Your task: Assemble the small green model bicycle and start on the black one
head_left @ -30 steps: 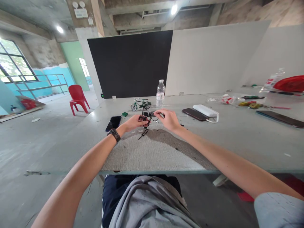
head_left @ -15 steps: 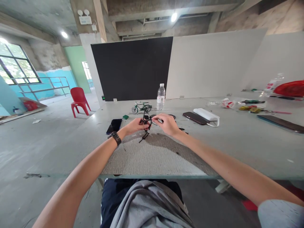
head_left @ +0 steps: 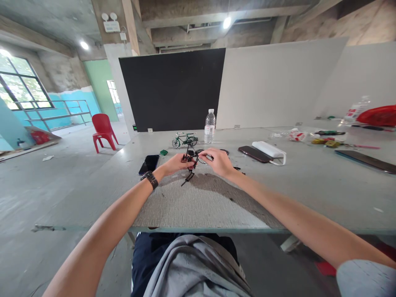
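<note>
A: Starting from the left, anything to log before the hands?

B: Noted a black phone [head_left: 149, 164] flat on the table [head_left: 198, 206], left of the bottle [head_left: 209, 130] and nearer the body. Then a green block [head_left: 163, 152], also left of the bottle.

A: And the left hand [head_left: 175, 164]?

B: Found in front of the bottle, to its left. Not spread; curled, with thumb and fingers closed around the black frame [head_left: 189, 159].

A: How far along, judging by that frame?

B: Would call it part-built. Joined into one dark, spindly cluster, held tilted in front of the bottle and slightly left, with thin bars poking down towards the near edge. Lacking the full outline of the green bike [head_left: 186, 139], standing whole on two wheels just left of the bottle. Cannot tell which joints are fixed; too small.

A: Right hand [head_left: 219, 160]?

B: Logged in front of the bottle, slightly right. Thumb and forefinger brought together, pinching a thin dark piece [head_left: 211, 157] at the frame's side; rest of the fingers loosely bent. Cannot tell exactly what piece.

A: Lying apart?

B: Recorded a dark ring [head_left: 228, 152] just beyond the right hand, right of the bottle, plus small dark bits [head_left: 237, 168] nearer the body. Not joined to the frame, so seemingly left over for now. Farther right of the bottle, a brown phone [head_left: 254, 154] beside a white pack [head_left: 267, 149].
</note>
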Available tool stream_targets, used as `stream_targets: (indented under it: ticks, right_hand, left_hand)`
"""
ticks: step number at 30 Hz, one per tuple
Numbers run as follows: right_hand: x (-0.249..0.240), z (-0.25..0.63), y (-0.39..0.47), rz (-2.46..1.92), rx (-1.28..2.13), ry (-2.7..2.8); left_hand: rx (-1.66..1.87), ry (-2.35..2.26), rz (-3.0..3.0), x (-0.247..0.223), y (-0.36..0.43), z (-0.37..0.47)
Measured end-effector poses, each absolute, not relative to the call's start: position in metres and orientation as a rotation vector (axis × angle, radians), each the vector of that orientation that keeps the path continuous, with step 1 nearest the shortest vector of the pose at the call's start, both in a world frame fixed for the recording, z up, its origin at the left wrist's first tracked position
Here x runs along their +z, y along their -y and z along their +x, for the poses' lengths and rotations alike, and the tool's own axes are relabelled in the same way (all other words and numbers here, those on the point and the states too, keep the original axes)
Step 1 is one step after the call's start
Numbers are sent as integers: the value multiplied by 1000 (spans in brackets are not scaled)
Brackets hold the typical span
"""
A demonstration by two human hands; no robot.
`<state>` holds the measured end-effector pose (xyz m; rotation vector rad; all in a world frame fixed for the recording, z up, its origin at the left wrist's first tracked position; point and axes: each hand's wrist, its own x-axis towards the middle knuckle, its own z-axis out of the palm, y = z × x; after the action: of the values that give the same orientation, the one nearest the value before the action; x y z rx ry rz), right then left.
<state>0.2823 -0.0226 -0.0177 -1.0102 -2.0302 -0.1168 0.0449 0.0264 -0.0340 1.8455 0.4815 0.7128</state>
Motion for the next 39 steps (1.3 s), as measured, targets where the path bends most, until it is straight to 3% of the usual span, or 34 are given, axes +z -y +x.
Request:
stream_targets:
  ticks: [39]
  right_hand:
    - [-18,286,20,-1024,-54,2024]
  left_hand:
    - [698,-523,1886,-34,-27,44]
